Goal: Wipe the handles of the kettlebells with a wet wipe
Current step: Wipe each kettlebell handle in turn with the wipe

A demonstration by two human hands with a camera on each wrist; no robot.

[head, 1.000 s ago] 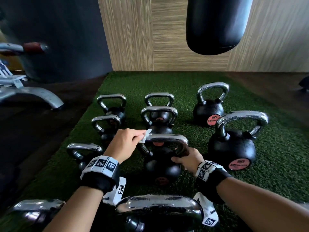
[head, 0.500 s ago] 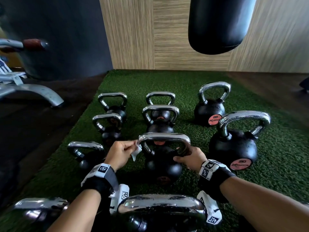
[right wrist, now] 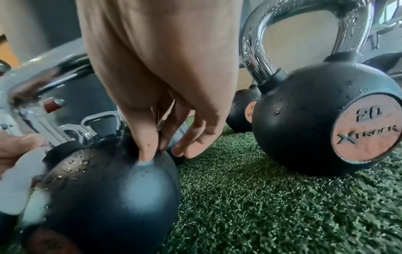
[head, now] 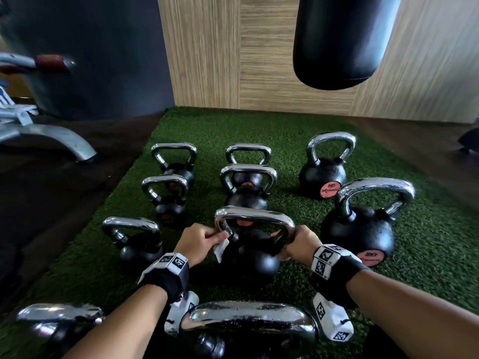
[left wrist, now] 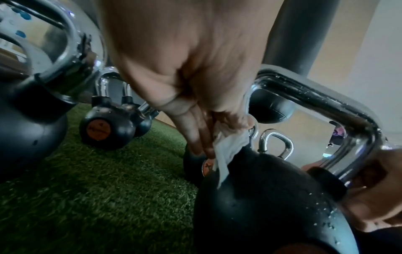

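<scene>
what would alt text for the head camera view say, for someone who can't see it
A person's left hand presses a crumpled white wet wipe against the left leg of a black kettlebell's chrome handle, while the right hand grips the handle's right base. More chrome-handled black kettlebells stand around it on green artificial turf, under a hanging black punching bag.

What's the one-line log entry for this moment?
step: wiping handle, left leg | left hand: pinches wet wipe on centre kettlebell | right hand: holds handle's right base | surface: turf
</scene>
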